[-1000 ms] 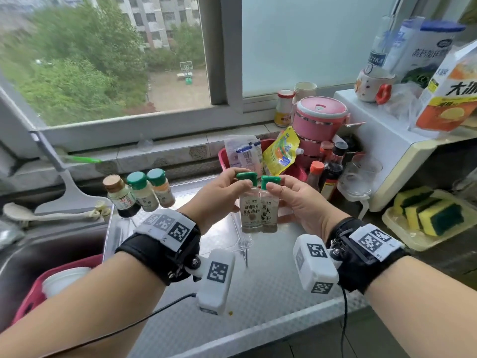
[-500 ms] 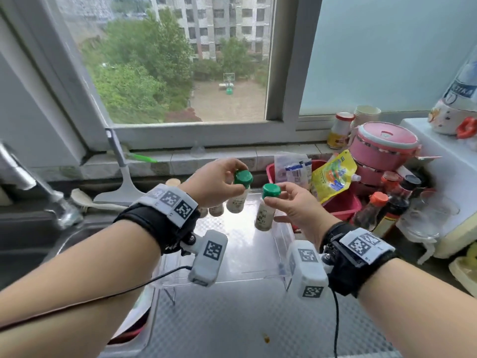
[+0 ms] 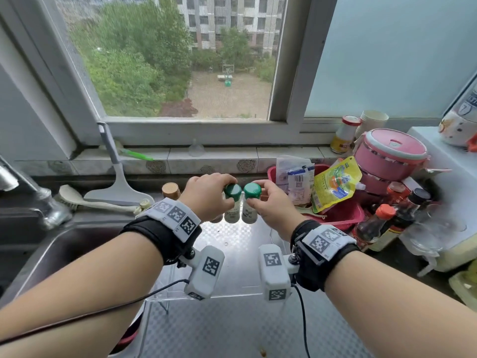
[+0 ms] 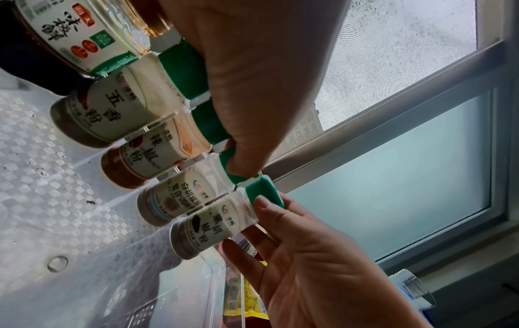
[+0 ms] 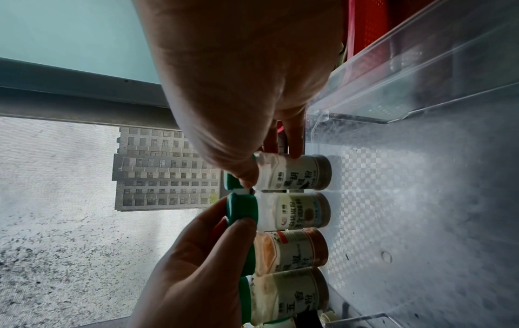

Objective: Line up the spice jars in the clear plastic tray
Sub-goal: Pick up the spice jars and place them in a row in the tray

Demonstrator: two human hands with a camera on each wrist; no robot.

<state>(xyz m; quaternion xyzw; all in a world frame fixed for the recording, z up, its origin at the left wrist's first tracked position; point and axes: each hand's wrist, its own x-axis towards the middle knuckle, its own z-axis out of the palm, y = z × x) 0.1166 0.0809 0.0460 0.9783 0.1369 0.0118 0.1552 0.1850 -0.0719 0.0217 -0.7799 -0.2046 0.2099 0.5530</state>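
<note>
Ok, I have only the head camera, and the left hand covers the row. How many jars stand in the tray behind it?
Observer: Five, per the left wrist view: one brown-capped bottle, then four green-capped jars.
Operator: Which ones do the hands hold?
Observer: The left hand grips the white pepper jar; the right hand grips the black pepper jar.
Operator: Are they set down?
Observer: In the right wrist view both bases seem to rest on the tray floor.

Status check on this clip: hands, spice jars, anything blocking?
Left hand grips the white pepper jar by its cap; right hand grips the black pepper jar. Both stand in the clear tray, ending a five-jar row. Nothing blocking.
</note>
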